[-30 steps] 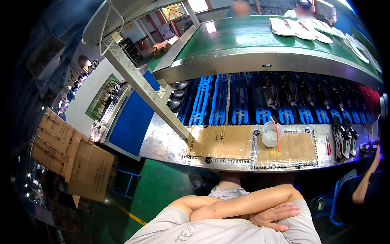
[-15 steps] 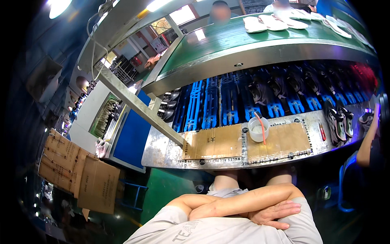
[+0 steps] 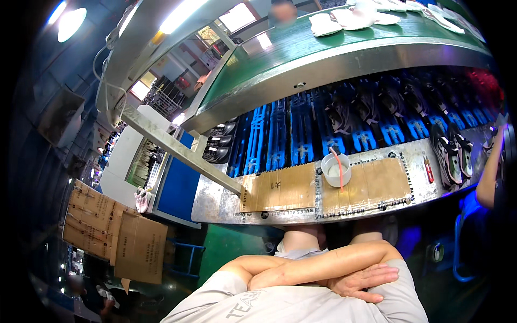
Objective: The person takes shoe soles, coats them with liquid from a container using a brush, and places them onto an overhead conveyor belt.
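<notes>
My arms are folded across my grey shirt, both hands away from the bench. My left hand (image 3: 363, 281) comes out from under the right forearm and lies on my right upper arm, its fingers stretched out and holding nothing. My right hand (image 3: 264, 279) is tucked in at the left elbow; its fingers are hidden. Ahead on the metal bench (image 3: 218, 207) lie two flat cardboard pieces, a left one (image 3: 296, 189) and a right one (image 3: 374, 185). On the right one's left edge stands a white plastic cup (image 3: 331, 175) with a thin orange-red stick (image 3: 339, 161) leaning in it.
Behind the bench run blue shoe holders (image 3: 302, 134), several bearing dark shoes. A green conveyor belt (image 3: 274, 56) above carries white shoe pieces (image 3: 353, 20). At right are a red-handled tool (image 3: 428, 169), a pair of sneakers (image 3: 449, 159) and another person's arm (image 3: 489, 180). Cardboard boxes (image 3: 140, 247) stand left.
The view has shifted slightly, so the bench sits a little further left and the boxes further right. My folded arms keep their pose. The neighbour's arm at right has moved a little.
</notes>
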`<action>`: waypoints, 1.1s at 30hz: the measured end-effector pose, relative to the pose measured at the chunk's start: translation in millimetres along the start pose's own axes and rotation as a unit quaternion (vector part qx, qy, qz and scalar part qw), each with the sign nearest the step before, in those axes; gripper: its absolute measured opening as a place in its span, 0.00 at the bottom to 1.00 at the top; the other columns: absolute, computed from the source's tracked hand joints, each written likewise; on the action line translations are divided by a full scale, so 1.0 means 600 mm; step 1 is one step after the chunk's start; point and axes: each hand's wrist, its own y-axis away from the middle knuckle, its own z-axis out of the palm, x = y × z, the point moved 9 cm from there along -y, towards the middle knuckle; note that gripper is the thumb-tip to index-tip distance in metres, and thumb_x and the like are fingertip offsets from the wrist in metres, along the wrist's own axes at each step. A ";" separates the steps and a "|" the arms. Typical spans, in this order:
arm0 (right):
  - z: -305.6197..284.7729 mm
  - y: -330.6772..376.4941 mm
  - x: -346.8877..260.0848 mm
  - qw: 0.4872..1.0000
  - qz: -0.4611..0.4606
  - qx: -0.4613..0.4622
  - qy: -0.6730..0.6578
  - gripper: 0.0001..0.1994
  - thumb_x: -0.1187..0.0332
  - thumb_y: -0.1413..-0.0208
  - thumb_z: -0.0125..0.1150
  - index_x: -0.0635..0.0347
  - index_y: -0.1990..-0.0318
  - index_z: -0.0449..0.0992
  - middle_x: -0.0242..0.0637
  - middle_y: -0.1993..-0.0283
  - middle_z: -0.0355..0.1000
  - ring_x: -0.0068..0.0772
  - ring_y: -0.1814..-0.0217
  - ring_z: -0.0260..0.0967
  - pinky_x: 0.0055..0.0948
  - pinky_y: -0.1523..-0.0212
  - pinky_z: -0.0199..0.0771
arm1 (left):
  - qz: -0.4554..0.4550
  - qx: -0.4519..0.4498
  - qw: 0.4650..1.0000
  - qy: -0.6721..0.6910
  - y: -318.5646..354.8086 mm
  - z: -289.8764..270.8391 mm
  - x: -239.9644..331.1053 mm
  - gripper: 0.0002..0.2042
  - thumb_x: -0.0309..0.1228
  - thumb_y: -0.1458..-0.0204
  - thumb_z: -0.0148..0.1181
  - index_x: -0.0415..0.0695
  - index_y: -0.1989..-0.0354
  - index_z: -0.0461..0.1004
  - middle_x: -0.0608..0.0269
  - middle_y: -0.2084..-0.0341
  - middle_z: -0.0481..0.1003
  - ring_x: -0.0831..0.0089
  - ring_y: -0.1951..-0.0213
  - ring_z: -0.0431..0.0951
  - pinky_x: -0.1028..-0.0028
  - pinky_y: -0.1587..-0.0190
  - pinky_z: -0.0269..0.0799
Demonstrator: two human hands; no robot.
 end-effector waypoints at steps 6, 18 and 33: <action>-0.014 0.042 -0.005 1.000 -0.010 0.005 -0.013 0.15 0.74 0.35 0.55 0.64 0.43 0.76 0.46 0.46 0.76 0.38 0.43 0.74 0.32 0.42 0.71 | 0.042 0.031 0.999 -0.006 -0.045 -0.021 -0.015 0.36 0.39 0.37 0.63 0.27 0.28 0.57 0.40 0.27 0.56 0.53 0.25 0.54 0.56 0.24 0.46; 0.021 0.045 0.018 0.997 0.002 -0.033 -0.068 0.15 0.74 0.34 0.54 0.64 0.43 0.76 0.46 0.47 0.77 0.39 0.44 0.74 0.32 0.42 0.72 | 0.090 0.102 0.991 0.007 -0.054 -0.033 0.000 0.36 0.37 0.38 0.64 0.24 0.30 0.58 0.38 0.28 0.58 0.54 0.25 0.55 0.58 0.24 0.44; 0.038 -0.033 0.038 0.998 0.039 -0.041 -0.021 0.15 0.74 0.34 0.54 0.64 0.42 0.76 0.47 0.48 0.77 0.39 0.45 0.75 0.33 0.43 0.72 | 0.144 0.050 0.988 -0.003 -0.003 -0.014 0.090 0.35 0.40 0.34 0.58 0.27 0.28 0.55 0.42 0.26 0.54 0.53 0.23 0.50 0.58 0.23 0.44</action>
